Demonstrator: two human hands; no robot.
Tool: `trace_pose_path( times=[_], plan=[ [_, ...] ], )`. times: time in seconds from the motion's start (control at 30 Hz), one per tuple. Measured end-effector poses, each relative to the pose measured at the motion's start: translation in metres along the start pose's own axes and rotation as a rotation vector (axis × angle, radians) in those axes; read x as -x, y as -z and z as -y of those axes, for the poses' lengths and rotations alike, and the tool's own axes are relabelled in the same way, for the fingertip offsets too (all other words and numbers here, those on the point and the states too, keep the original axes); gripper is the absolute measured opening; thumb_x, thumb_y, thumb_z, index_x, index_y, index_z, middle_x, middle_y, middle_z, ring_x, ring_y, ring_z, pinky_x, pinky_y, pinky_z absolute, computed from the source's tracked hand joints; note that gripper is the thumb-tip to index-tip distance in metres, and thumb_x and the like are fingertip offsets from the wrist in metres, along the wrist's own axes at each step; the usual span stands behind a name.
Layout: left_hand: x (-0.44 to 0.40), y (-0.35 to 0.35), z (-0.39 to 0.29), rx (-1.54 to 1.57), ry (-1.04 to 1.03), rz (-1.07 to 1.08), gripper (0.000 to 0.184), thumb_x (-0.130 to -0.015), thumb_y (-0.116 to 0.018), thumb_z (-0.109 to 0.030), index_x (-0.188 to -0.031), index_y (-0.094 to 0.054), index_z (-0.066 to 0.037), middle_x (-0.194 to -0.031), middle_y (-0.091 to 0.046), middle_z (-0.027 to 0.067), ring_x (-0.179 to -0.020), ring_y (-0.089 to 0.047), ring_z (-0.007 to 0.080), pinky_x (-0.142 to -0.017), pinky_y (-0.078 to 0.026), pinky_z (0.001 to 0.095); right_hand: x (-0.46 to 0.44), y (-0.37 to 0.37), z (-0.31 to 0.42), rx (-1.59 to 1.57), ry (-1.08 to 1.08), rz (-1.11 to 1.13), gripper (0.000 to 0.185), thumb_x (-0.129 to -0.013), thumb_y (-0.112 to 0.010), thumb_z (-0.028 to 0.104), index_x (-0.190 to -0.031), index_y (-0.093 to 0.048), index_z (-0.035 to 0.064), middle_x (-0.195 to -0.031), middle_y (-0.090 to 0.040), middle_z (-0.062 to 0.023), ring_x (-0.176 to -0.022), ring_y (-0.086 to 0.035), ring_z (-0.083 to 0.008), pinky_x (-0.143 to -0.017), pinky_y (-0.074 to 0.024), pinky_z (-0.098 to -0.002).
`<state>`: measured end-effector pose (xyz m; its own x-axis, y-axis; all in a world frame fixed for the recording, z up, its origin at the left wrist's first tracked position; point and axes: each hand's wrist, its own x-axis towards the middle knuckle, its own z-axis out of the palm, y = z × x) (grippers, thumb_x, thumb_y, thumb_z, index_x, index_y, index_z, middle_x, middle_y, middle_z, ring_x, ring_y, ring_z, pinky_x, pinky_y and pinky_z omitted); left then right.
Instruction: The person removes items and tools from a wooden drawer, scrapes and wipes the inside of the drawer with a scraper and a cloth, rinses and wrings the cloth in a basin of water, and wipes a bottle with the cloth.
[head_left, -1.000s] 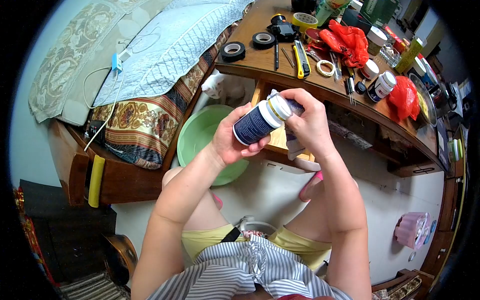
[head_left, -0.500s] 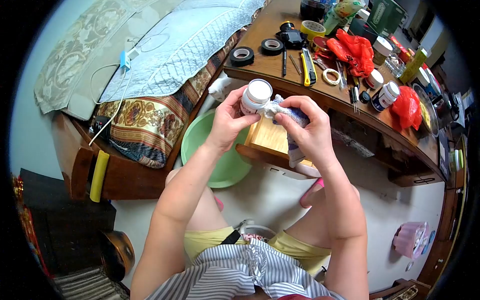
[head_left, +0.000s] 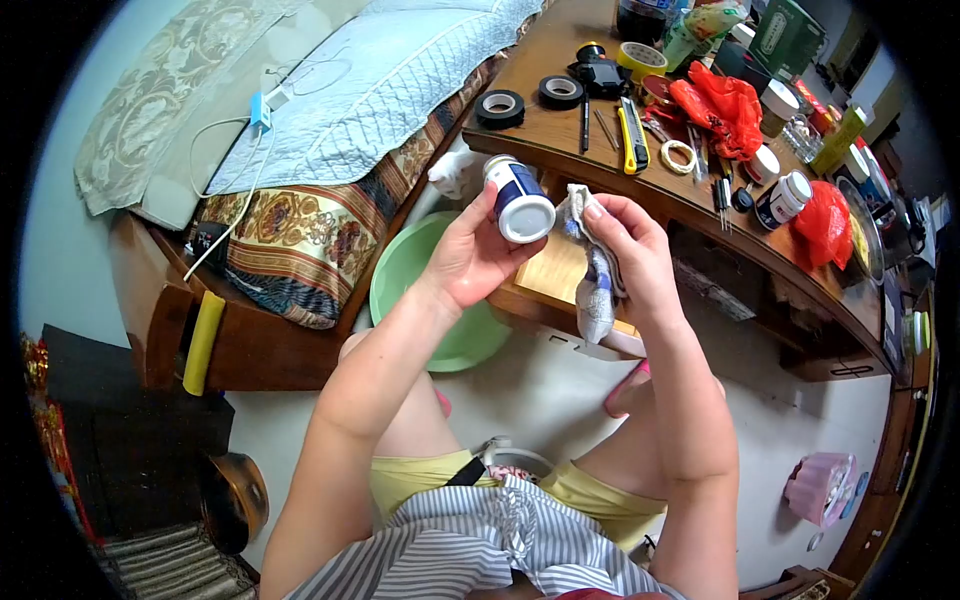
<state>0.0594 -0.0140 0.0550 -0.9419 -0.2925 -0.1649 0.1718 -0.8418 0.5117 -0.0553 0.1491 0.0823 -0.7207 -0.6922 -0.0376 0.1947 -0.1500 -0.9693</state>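
My left hand (head_left: 468, 262) is closed around a small white plastic bottle (head_left: 519, 192) with a dark blue label. The bottle is tilted, and one round white end faces me. Close by on the right, my right hand (head_left: 637, 258) pinches a crumpled white and blue cloth (head_left: 596, 295), which hangs down from the fingers. A small gap separates the cloth from the bottle. Below both hands is a pulled-out wooden drawer (head_left: 545, 278), partly hidden by the cloth and my left hand. Under my left wrist, a green basin (head_left: 400, 275) sits on the floor.
The wooden desk (head_left: 545, 125) carries black tape rolls (head_left: 500, 108), a yellow utility knife (head_left: 633, 137), a red plastic bag (head_left: 715, 110) and another white bottle (head_left: 784, 199). A bed with a light blue quilt (head_left: 345, 120) stands left. A pink bin (head_left: 820, 488) is at right.
The bottle has been turned in my left hand, so its label and other end now show. My right hand has drawn the cloth slightly away from the bottle, and the cloth hangs lower.
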Motion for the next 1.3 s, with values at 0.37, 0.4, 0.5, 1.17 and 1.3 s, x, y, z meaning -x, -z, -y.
trace_pose_path(
  times=[0.37,0.4,0.5,1.17,1.3],
  plan=[
    [-0.005,0.0,0.005,0.086,0.0,-0.16,0.05,-0.087,-0.064,-0.045,-0.117,-0.055,-0.006,-0.115,-0.06,0.0116,-0.107,-0.058,0.0264,-0.098,-0.048,0.0414,-0.001,-0.017,-0.011,0.257,0.476,-0.152,0.027,-0.084,-0.071,0.016,-0.106,-0.063,0.0014,-0.098,-0.065,-0.0074,-0.09,-0.06,-0.0158,-0.081,-0.048,-0.0279],
    [-0.004,0.0,0.006,0.048,0.004,-0.132,0.049,-0.087,-0.063,-0.045,-0.117,-0.055,-0.007,-0.114,-0.06,0.0106,-0.107,-0.059,0.025,-0.098,-0.048,0.0404,-0.003,-0.018,-0.012,0.4,0.649,-0.174,0.027,-0.082,-0.071,0.015,-0.105,-0.064,0.0019,-0.099,-0.065,-0.0094,-0.091,-0.061,-0.019,-0.081,-0.0485,-0.0297],
    [0.001,-0.005,0.011,-0.017,0.009,-0.078,0.047,-0.088,-0.062,-0.046,-0.115,-0.057,-0.009,-0.111,-0.062,0.0076,-0.104,-0.059,0.0206,-0.096,-0.048,0.0375,0.001,-0.028,-0.013,0.741,1.014,-0.15,0.034,-0.071,-0.074,0.009,-0.104,-0.066,0.0064,-0.107,-0.062,-0.0129,-0.093,-0.06,-0.0303,-0.08,-0.0506,-0.0362],
    [0.002,0.005,-0.015,-0.048,-0.088,0.265,0.07,-0.073,-0.049,-0.012,-0.14,-0.034,-0.002,-0.121,-0.055,0.0251,-0.113,-0.055,0.0343,-0.102,-0.042,0.0454,0.022,-0.016,-0.008,0.709,0.927,0.094,0.026,-0.07,-0.073,0.005,-0.095,-0.066,0.0049,-0.102,-0.06,-0.0136,-0.094,-0.061,-0.03,-0.081,-0.0499,-0.0375],
    [0.002,-0.004,-0.006,-0.208,-0.171,0.261,0.054,-0.086,-0.046,-0.001,-0.139,-0.034,-0.002,-0.126,-0.053,0.0155,-0.119,-0.052,0.0272,-0.105,-0.039,0.042,0.018,-0.02,-0.015,0.722,0.82,0.02,0.024,-0.075,-0.072,0.008,-0.097,-0.065,0.003,-0.103,-0.06,-0.0149,-0.094,-0.062,-0.0302,-0.082,-0.0495,-0.0367]
  ],
)
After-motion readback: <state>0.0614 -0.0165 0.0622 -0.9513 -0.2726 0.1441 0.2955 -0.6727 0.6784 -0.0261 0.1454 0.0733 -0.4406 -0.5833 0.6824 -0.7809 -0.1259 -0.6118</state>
